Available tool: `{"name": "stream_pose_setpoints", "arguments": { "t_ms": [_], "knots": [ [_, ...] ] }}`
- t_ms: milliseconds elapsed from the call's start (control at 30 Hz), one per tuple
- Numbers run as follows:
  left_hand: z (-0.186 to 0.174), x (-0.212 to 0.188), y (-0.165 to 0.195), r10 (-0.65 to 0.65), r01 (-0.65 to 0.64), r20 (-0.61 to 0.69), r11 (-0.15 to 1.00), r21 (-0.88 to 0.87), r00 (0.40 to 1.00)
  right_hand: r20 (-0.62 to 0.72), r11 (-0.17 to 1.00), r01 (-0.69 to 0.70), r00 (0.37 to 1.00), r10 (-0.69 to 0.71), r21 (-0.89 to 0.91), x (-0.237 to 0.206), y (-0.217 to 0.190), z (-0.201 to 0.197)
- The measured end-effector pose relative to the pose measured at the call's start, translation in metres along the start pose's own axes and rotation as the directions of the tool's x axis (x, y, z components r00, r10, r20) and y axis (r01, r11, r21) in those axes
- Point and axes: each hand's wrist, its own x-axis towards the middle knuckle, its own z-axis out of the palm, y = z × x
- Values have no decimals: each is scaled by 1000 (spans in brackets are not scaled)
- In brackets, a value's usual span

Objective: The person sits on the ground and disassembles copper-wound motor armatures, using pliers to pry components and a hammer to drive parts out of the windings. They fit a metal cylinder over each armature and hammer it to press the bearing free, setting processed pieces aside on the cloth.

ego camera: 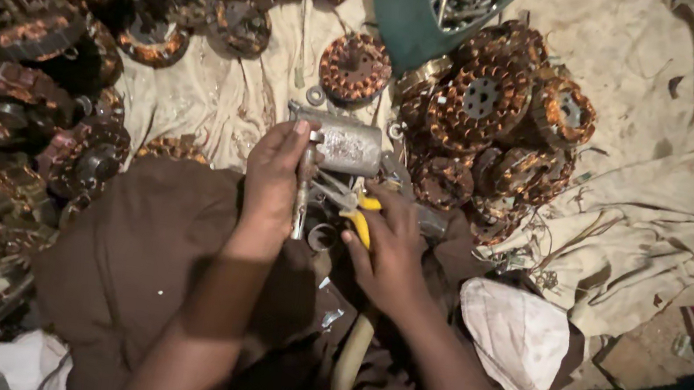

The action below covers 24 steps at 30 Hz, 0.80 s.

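My left hand (272,175) grips a thin upright metal shaft (303,194), thumb near its top. My right hand (392,246) is closed on yellow-handled pliers (360,212), whose jaws point left toward the shaft. Just beyond both hands lies a grey metal block (346,144) on the cloth. Below the shaft a small metal ring (322,236) shows between my hands. My brown-clothed knee (137,249) fills the lower left.
Copper-wound motor stators are piled at the right (486,106) and along the left and top (32,33). A green tub (423,10) of metal parts stands at the top. Beige cloth (659,172) covers the ground; a white rag (516,330) lies beside my right arm.
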Motion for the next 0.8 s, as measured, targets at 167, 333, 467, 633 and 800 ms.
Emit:
{"name": "stream_pose_setpoints", "arguments": {
  "t_ms": [167,333,467,633,800],
  "knots": [
    [1,-3,0,11,-11,14,999,30,1000,-35,992,0,999,-4,-124,4,-5,-1],
    [4,-6,6,32,-33,14,999,36,999,-74,981,-6,997,-9,-193,1,-2,3],
    [5,-6,9,86,-87,13,990,108,996,-135,987,4,991,-26,-163,-1,3,5],
    [3,-5,8,78,-80,27,994,69,997,-144,992,-8,989,-10,-128,-2,9,9],
    [4,-5,7,79,-80,48,997,2,996,-136,997,22,990,-31,-67,-1,11,13]
  ]
}}
